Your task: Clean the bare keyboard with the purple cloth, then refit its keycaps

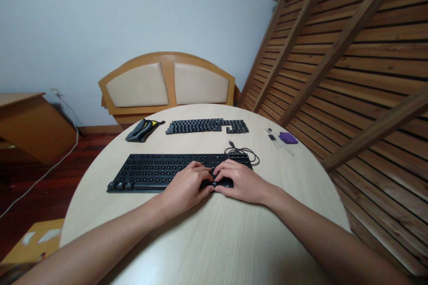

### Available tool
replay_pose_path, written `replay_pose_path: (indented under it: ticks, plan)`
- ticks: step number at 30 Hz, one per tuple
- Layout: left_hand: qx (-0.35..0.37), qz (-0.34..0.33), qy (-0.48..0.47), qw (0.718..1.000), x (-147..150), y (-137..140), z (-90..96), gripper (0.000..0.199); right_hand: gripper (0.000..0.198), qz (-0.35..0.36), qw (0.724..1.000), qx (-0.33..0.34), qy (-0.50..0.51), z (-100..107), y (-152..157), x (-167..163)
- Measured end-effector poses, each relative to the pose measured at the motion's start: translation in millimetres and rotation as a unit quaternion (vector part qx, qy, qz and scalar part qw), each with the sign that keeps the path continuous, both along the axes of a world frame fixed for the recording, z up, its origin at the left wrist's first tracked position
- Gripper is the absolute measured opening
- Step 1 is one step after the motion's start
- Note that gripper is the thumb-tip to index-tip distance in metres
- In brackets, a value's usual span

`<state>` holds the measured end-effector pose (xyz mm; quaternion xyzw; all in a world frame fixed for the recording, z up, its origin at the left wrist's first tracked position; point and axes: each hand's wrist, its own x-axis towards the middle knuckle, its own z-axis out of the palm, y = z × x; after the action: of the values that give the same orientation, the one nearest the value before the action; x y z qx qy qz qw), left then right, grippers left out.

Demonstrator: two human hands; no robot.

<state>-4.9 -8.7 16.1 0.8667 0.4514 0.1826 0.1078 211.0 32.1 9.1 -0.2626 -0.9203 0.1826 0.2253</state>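
Observation:
A black keyboard [147,170] lies on the table, most of its keycaps off and its bare switches showing. Three keycaps [120,185] sit at its lower left corner. My left hand [191,185] and my right hand [239,181] meet over the keyboard's right part, fingers bent and pinched together. Between their fingertips, at the front edge, shows a small black keycap [214,183]. The fingers hide much of it and the switches around it; whether it is seated on a switch I cannot tell.
Removed keycaps [197,125] stand in keyboard order at the back of the round table [230,240]. Left of them lie dark gloves [143,130] with yellow. A coiled USB cable [245,151] rests behind the keyboard. At right are a purple cloth [288,138] and a small wire tool [274,139].

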Motion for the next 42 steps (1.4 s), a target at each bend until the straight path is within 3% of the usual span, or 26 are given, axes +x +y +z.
replay_pose_path:
  ticks: [6,23,36,42]
  plan:
    - [0.000,-0.016,-0.010,1.000,1,2,1.6,0.014,0.009,-0.001,1.000,-0.006,-0.004,3,-1,0]
    - [-0.105,0.025,-0.012,0.994,-2,6,-7.7,0.017,0.009,0.009,0.999,-0.039,0.006,1,-2,-2]
    - [-0.107,0.028,-0.020,0.994,-1,7,-8.6,0.020,0.009,-0.010,0.999,-0.035,0.014,6,-7,-7]
    - [-0.099,0.020,-0.046,0.994,-2,6,-7.1,0.022,0.013,-0.058,0.998,-0.029,0.004,4,-13,-9]
